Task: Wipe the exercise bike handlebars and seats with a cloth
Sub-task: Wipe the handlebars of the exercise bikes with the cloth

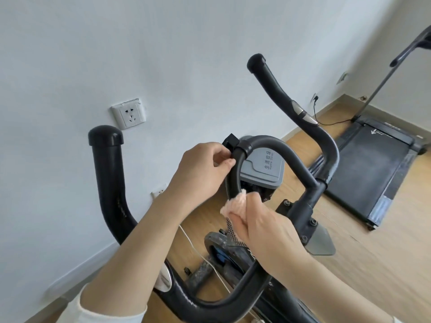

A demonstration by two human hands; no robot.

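Your right hand (pixel 268 227) is bunched round the pink cloth (pixel 235 203) and presses it to the inner loop of the handlebars (pixel 279 148). Your left hand (pixel 203 173), just above, pinches the same loop. You look mid-handlebars: the horns outside each hand seem not yet wiped, and no seat shows. Beyond your hands are a grey bin (pixel 263 169), the wooden floor (pixel 373 264) and a white wall (pixel 163 54), with a treadmill (pixel 373 171) past your right hand.

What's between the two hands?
In the head view, only a bare curve of black handlebar runs from the left hand down to the cloth in the right hand.
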